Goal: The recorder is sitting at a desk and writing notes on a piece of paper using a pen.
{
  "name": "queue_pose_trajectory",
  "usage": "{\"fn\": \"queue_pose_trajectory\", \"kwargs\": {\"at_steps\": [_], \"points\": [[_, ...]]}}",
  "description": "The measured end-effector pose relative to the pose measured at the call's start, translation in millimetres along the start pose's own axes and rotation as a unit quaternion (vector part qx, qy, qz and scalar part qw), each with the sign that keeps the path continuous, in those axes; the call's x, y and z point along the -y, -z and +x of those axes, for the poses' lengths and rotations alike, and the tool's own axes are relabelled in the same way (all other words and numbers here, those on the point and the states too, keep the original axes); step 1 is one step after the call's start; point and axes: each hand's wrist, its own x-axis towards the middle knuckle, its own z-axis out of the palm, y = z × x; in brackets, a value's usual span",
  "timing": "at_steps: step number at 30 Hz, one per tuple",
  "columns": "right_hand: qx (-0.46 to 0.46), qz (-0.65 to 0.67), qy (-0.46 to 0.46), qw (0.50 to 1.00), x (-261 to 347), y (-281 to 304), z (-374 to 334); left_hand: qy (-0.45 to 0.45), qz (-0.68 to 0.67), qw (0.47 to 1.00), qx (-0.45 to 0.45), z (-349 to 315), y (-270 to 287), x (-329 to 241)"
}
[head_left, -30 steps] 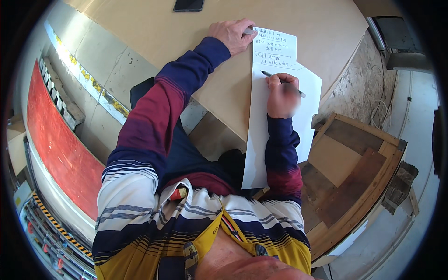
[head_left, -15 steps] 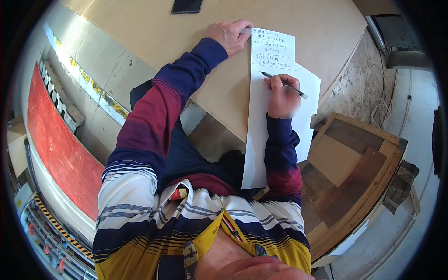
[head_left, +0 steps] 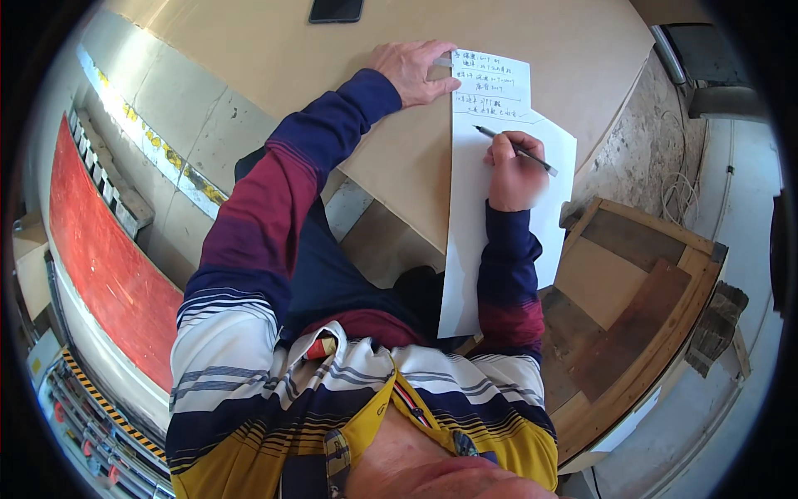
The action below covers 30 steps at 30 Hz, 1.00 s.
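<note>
My right hand [head_left: 517, 170] is closed round a dark pen [head_left: 532, 155]. Its tip points to the upper left, over the blank part of a long white sheet of paper [head_left: 467, 241]. Several handwritten lines fill the sheet's top. At its upper left edge my left hand [head_left: 413, 71] rests with thumb and forefinger spread apart, the fingertips reaching the paper. A small pale strip [head_left: 442, 61] shows between them; I cannot tell what it is. The sheet's lower end hangs past the brown table [head_left: 391, 179] towards my lap.
A black phone [head_left: 336, 9] lies at the table's far edge. To the right stands a wooden crate [head_left: 702, 264] with brown boards inside. A red panel [head_left: 104, 258] is on the left, beyond the tiled floor [head_left: 179, 212]. A loose cable [head_left: 677, 195] hangs by the right wall.
My left thumb has moved away from the forefinger, opening the hand at the paper's edge. My right hand and the pen have shifted slightly right in the picture; the whole view has moved a little.
</note>
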Motion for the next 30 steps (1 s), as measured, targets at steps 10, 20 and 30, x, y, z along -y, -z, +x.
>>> {"fn": "queue_pose_trajectory", "kwargs": {"at_steps": [10, 20, 30], "points": [[0.052, -0.03, 0.039, 0.997, -19.4, 5.6, 12.0, -0.021, -0.001, 1.0, -0.018, 0.1, -0.1, -1.0], [0.047, -0.09, 0.098, 0.99, -19.4, -0.4, 5.3, -0.019, 0.003, 1.0, -0.016, 1.6, 0.9, -1.3], [0.039, -0.111, 0.101, 0.988, -23.3, 5.1, 2.4, -0.03, 0.018, 0.999, -0.021, -0.1, -1.1, 0.2]]}}
